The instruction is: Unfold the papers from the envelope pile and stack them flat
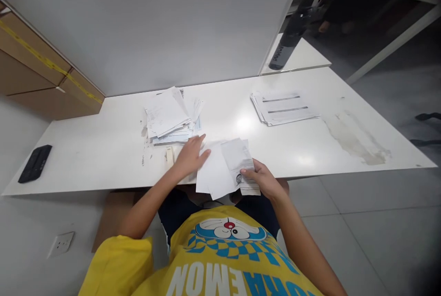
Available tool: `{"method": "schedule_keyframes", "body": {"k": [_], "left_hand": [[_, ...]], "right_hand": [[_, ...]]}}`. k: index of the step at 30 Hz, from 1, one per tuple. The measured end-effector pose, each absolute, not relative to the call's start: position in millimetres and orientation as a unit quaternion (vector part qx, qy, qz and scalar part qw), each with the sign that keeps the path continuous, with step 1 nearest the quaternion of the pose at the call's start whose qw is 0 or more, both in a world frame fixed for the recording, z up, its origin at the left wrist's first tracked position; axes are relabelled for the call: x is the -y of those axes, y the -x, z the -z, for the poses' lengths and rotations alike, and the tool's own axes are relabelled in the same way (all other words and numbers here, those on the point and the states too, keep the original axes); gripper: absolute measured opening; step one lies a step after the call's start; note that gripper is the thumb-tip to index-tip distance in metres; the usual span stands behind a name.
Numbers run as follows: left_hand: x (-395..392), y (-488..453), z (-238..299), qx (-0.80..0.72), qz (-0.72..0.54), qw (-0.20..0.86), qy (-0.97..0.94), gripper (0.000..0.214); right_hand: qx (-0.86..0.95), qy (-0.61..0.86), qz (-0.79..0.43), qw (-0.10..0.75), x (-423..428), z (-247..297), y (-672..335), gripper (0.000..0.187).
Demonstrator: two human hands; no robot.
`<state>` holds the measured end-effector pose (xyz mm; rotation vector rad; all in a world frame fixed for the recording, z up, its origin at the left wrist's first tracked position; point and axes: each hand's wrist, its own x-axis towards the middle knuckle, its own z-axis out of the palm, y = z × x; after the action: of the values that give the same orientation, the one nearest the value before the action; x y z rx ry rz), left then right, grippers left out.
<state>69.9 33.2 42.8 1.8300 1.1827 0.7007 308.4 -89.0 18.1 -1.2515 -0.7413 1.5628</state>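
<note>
My right hand grips a few loose paper sheets by their right edge, thumb on top. They fan out over the table's front edge, and one bears printed text and a dark round mark. My left hand is open beside their left side, index finger and thumb spread apart. Just beyond its fingers lies an untidy paper pile with some bluish sheets underneath. A small cream-coloured object, its kind unclear, lies close to the left wrist.
A neater paper stack with dark printed bars lies back right. The white table has a brownish stain at right. A black device lies far left, near cardboard boxes. A dark bottle stands beyond the partition.
</note>
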Motion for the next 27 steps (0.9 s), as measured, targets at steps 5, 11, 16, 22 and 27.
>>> {"method": "schedule_keyframes", "body": {"k": [5,11,16,22,27], "left_hand": [[11.7,-93.7,-30.3,-0.494,-0.363,0.675,-0.411,0.060],[30.9,-98.3,-34.9,-0.477,-0.409,0.678,-0.382,0.064],[34.3,-90.6,-17.1,-0.493,-0.436,0.571,-0.491,0.079],[35.8,-89.3,1.3,-0.495,-0.411,0.581,-0.498,0.087],[36.9,-94.0,-0.5,-0.507,-0.418,0.602,-0.454,0.086]], "right_hand": [[0.342,0.519,-0.620,0.479,92.4,-9.6,-320.8,0.034],[0.312,0.552,-0.600,0.489,87.6,-17.3,-322.0,0.037],[0.207,0.535,-0.634,0.518,86.8,-17.9,-318.8,0.036],[0.179,0.529,-0.642,0.526,85.1,-26.9,-303.8,0.037],[0.234,0.531,-0.641,0.503,80.4,-31.9,-292.8,0.045]]}}
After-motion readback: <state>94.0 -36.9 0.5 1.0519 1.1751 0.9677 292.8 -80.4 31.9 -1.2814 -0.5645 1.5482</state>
